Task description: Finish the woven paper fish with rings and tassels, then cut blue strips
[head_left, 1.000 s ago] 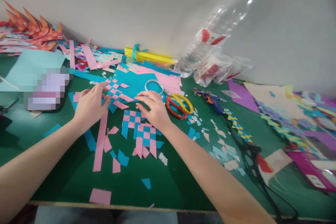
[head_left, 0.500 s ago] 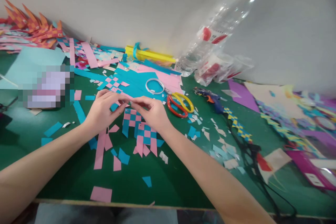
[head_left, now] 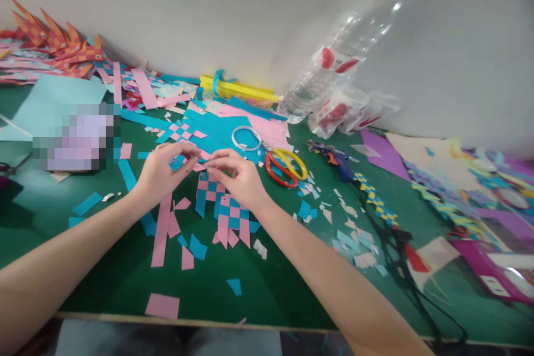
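My left hand (head_left: 164, 169) and my right hand (head_left: 236, 175) meet almost fingertip to fingertip above the scraps. Both are closed in a pinch; what they hold, if anything, is too small to make out, though bits of pink paper show by the fingertips. Just below my right hand lie two woven pink-and-blue paper pieces, the upper one (head_left: 212, 188) partly covered by the fingers and the lower one (head_left: 234, 212) ending in pointed strips. A third woven piece (head_left: 180, 132) lies beyond my left hand. Right of my right hand rest scissors (head_left: 287, 168) with red and yellow handles.
Paper scraps (head_left: 198, 247) litter the green table (head_left: 275, 300). A roll of clear tape (head_left: 247, 138) lies on blue sheets. Against the wall leans a plastic bottle (head_left: 346, 39). A glue gun (head_left: 340, 164) with a black cord is on the right, a blurred phone (head_left: 79, 142) on the left.
My fingertips have drawn slightly apart, and the right fingers have curled a little more. The view has shifted slightly; the paper pieces lie where they were.
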A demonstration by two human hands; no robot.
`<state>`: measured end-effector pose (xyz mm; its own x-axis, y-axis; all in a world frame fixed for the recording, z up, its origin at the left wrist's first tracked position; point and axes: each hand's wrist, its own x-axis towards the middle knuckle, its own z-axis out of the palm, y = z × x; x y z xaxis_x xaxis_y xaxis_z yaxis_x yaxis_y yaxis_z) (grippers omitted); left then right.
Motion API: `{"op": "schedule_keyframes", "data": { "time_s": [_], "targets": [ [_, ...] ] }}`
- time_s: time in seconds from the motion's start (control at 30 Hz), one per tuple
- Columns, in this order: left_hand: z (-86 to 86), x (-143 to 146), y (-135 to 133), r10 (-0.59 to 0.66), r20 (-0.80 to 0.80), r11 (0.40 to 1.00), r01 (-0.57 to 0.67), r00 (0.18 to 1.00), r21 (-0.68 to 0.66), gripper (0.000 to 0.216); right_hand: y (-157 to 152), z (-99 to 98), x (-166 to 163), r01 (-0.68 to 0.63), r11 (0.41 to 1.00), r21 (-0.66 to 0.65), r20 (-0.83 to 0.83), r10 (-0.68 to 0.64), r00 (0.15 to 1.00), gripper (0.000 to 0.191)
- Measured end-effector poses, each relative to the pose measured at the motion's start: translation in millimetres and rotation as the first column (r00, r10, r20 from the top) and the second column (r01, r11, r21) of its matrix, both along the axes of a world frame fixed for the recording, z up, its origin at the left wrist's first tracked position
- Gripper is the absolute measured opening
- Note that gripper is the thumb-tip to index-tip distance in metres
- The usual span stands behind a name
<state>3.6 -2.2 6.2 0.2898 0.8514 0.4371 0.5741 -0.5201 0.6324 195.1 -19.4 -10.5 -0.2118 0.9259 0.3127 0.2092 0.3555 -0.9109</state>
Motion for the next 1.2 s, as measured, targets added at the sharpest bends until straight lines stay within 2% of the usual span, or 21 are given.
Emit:
{"op": "schedule_keyframes", "data": {
  "time_s": [0.27,0.37,0.5,0.67,0.8,0.93,1.0,1.2],
  "targets": [
    [0.9,-3.9,2.9,0.029,0.047,0.999,-0.029,0.998,-0.014,0.019,-1.0,1.4,3.0,0.260,0.965,0.039,0.004,-0.261,0.965,0.017],
    [0.5,-5.5,4.3,0.048,0.065,0.998,-0.046,0.997,-0.033,0.018,-1.8,2.9,4.8,0.294,0.952,0.085,0.017,-0.296,0.955,0.018],
    [-2.1,-7.8,7.7,0.064,0.101,0.997,-0.059,0.993,-0.051,0.019,-3.2,6.6,6.9,0.254,0.965,0.063,0.061,-0.258,0.964,0.019],
    [-5.5,-9.4,12.1,0.090,0.131,0.994,-0.081,0.987,-0.072,0.020,-1.4,10.3,7.5,0.143,0.989,-0.033,0.146,-0.137,0.980,0.038],
    [-7.0,-9.6,13.7,0.104,0.111,0.992,-0.094,0.988,-0.090,0.020,5.8,11.0,6.5,0.159,0.987,-0.015,0.218,-0.152,0.964,0.026],
    [-7.4,-10.0,13.9,0.095,0.102,0.993,-0.087,0.990,-0.077,0.023,15.3,13.1,-0.5,0.132,0.991,0.029,0.372,-0.134,0.918,0.010],
    [-6.8,-9.7,13.5,0.084,0.090,0.995,-0.078,0.992,-0.069,0.023,20.5,14.3,-6.0,0.113,0.993,0.035,0.441,-0.117,0.890,0.009],
    [-7.2,-9.1,15.6,0.091,0.006,0.996,-0.091,0.996,-0.022,0.023,38.7,17.9,-20.8,-0.052,0.997,0.060,0.617,0.004,0.787,0.011]
  ]
}}
